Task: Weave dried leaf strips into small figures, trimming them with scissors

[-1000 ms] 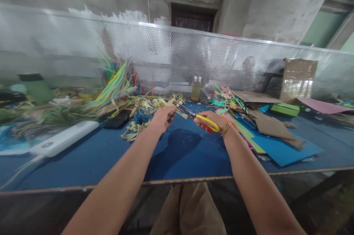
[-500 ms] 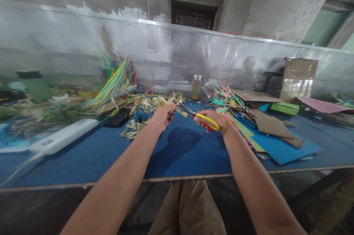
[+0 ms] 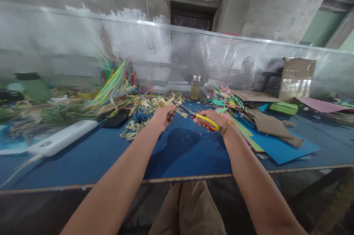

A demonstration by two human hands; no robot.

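A flat blue table (image 3: 190, 166) is spreading beneath a heap of pale, dry, curled strips (image 3: 151, 103). At its right end, metal scissors with yellow-and-red handles (image 3: 206, 118) are closing further than half a second ago, suggesting a snip. The right hand (image 3: 212, 116) is gripping them; before the heap, the left hand (image 3: 164, 117) is curling its fingers, their hold hidden.

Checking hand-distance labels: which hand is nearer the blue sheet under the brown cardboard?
Right. The right hand, holding the scissors, is left of the blue sheet; the left hand is farther left, beside the pale dried strips.
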